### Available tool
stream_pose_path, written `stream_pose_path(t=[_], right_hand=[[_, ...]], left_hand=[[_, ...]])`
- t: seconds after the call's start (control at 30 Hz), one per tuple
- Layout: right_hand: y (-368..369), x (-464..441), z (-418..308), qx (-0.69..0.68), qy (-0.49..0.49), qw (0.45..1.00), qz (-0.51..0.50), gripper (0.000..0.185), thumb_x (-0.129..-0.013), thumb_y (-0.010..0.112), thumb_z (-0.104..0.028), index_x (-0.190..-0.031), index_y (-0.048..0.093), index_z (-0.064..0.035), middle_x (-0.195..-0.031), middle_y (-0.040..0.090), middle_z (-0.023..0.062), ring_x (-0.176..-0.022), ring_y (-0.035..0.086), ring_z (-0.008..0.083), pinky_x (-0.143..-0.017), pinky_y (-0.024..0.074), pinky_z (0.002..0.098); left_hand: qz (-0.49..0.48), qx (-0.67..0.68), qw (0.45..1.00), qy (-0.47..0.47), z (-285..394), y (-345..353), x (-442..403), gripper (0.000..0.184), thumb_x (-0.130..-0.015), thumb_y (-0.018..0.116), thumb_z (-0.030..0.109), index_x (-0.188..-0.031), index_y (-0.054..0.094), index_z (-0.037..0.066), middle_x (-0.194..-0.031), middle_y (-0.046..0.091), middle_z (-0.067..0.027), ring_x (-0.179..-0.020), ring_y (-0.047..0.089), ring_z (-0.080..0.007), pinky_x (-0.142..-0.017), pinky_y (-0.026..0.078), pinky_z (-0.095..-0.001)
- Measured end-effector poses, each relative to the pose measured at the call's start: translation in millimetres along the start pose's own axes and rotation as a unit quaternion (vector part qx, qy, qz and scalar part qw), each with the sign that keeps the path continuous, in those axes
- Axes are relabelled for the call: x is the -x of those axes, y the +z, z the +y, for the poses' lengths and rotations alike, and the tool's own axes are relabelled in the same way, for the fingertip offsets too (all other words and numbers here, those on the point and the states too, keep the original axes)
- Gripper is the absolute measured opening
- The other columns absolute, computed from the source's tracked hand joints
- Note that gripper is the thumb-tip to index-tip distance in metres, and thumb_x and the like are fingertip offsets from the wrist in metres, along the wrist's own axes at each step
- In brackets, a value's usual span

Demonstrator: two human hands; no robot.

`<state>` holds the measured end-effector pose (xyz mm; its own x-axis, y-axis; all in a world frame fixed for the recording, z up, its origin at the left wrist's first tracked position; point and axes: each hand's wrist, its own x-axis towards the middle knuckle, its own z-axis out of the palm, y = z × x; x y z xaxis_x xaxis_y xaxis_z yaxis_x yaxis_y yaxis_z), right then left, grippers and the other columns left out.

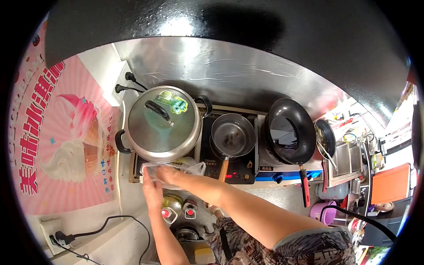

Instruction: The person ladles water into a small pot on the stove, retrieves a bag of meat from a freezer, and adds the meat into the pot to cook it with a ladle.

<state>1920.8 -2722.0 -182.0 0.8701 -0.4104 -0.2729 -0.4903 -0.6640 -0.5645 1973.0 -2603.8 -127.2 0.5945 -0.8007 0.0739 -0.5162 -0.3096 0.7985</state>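
Observation:
In the head view, a clear plastic bag [197, 168] is held up just in front of a large lidded steel pot [141, 117]. My left hand [152, 191] grips the bag's left edge with closed fingers. Reaching into the bag is my right hand [167, 175]; its fingers are blurred behind the plastic, so I cannot see whether they hold anything. Something greenish shows through the bag near the pot's lower rim. The pot's glass lid, with a black handle and a green label, is on.
Right of the pot, a small wooden-handled saucepan [233, 134] stands on an induction cooker [207, 166]. Farther right is a black wok [298, 119] with dark liquid. Below the hands are red-capped bottles [190, 212]. A black cable [112, 217] hangs at lower left.

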Motion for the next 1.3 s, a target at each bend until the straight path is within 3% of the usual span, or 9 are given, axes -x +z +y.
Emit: stream_pose_path(t=[0.17, 0.37, 0.43, 0.57, 0.63, 0.83, 1.03, 1.23, 1.3], right_hand=[[1, 2, -5, -0.158, 0.125, 0.979, 0.036, 0.028, -0.087, 0.045, -0.012, -0.097, 0.067, 0.0026, -0.102, 0.067, 0.0237, -0.1, 0.065, 0.0356, -0.084, 0.0512, 0.0424], [3, 26, -6, -0.267, 0.104, 0.948, 0.14, 0.019, -0.081, 0.055, -0.013, -0.083, 0.065, 0.0026, -0.086, 0.067, 0.0243, -0.082, 0.067, 0.0337, -0.072, 0.0526, 0.045], [-19, 53, -7, -0.431, 0.159, 0.887, -0.052, 0.008, -0.081, 0.056, -0.006, -0.085, 0.061, 0.0, -0.075, 0.064, 0.0175, -0.064, 0.063, 0.0233, -0.058, 0.0501, 0.0387], [-6, 65, 16, -0.56, 0.188, 0.806, -0.039, 0.008, -0.086, 0.056, -0.008, -0.089, 0.059, -0.0014, -0.069, 0.06, 0.0109, -0.057, 0.059, 0.0177, -0.05, 0.0467, 0.037], [-4, 57, 36, -0.703, 0.194, 0.682, -0.059, 0.011, -0.09, 0.056, -0.011, -0.095, 0.059, -0.0015, -0.072, 0.06, 0.0093, -0.063, 0.061, 0.0208, -0.057, 0.0514, 0.0409], [-10, 54, 32, -0.801, 0.273, 0.53, -0.059, 0.02, -0.091, 0.056, -0.018, -0.1, 0.061, -0.0004, -0.097, 0.062, 0.0141, -0.095, 0.062, 0.0274, -0.093, 0.0496, 0.0529], [-12, 61, 27, -0.818, 0.244, 0.518, -0.063, 0.022, -0.091, 0.054, -0.016, -0.104, 0.061, 0.0014, -0.104, 0.06, 0.0159, -0.101, 0.061, 0.029, -0.096, 0.0479, 0.0518], [-19, 65, 26, -0.831, 0.212, 0.507, -0.083, 0.028, -0.092, 0.047, -0.013, -0.114, 0.056, 0.0012, -0.11, 0.06, 0.0174, -0.107, 0.059, 0.0304, -0.1, 0.0446, 0.0522], [-21, 69, 25, -0.832, 0.211, 0.505, -0.087, 0.028, -0.092, 0.045, -0.012, -0.116, 0.055, 0.0005, -0.112, 0.06, 0.0177, -0.108, 0.059, 0.0307, -0.1, 0.0439, 0.0523]], left_hand=[[-0.019, -0.009, 0.998, -0.051, 10, 1, 1, 0.072, -0.075, 0.049, -0.01, -0.145, 0.032, -0.002, -0.085, 0.055, -0.0143, -0.071, 0.055, -0.0244, -0.071, 0.047, -0.0382], [0.01, 0.016, 1.0, -0.012, 5, 2, 5, 0.073, -0.075, 0.048, -0.01, -0.145, 0.03, -0.002, -0.11, 0.061, -0.0219, -0.089, 0.061, -0.0299, -0.08, 0.048, -0.0365], [-0.002, 0.006, 1.0, -0.03, 9, -3, 8, 0.074, -0.075, 0.048, -0.009, -0.146, 0.029, -0.001, -0.125, 0.056, -0.0257, -0.101, 0.06, -0.0333, -0.086, 0.047, -0.0371], [-0.038, 0.014, 0.995, -0.095, 2, -5, 7, 0.073, -0.075, 0.049, -0.008, -0.145, 0.03, -0.001, -0.129, 0.054, -0.0265, -0.105, 0.059, -0.0345, -0.09, 0.046, -0.0384], [-0.027, 0.039, 0.997, -0.053, -7, 8, 1, 0.072, -0.075, 0.05, -0.007, -0.145, 0.031, -0.002, -0.131, 0.053, -0.0265, -0.107, 0.059, -0.0351, -0.093, 0.045, -0.038], [-0.028, -0.031, 0.998, -0.042, 18, -6, 7, 0.071, -0.075, 0.05, -0.006, -0.143, 0.033, -0.002, -0.125, 0.056, -0.0271, -0.107, 0.06, -0.0376, -0.093, 0.045, -0.0395], [-0.057, 0.034, 0.994, -0.088, 13, -9, 11, 0.07, -0.077, 0.047, -0.009, -0.145, 0.031, -0.004, -0.135, 0.051, -0.0225, -0.12, 0.054, -0.027, -0.1, 0.041, -0.0324], [-0.019, 0.022, 0.999, -0.026, 11, -8, 8, 0.07, -0.077, 0.048, -0.008, -0.145, 0.031, -0.003, -0.129, 0.055, -0.0214, -0.112, 0.058, -0.0267, -0.095, 0.044, -0.033], [-0.058, 0.014, 0.994, -0.096, 32, -16, 9, 0.07, -0.077, 0.048, -0.008, -0.145, 0.031, -0.003, -0.126, 0.057, -0.0203, -0.104, 0.06, -0.0258, -0.091, 0.046, -0.0335]])
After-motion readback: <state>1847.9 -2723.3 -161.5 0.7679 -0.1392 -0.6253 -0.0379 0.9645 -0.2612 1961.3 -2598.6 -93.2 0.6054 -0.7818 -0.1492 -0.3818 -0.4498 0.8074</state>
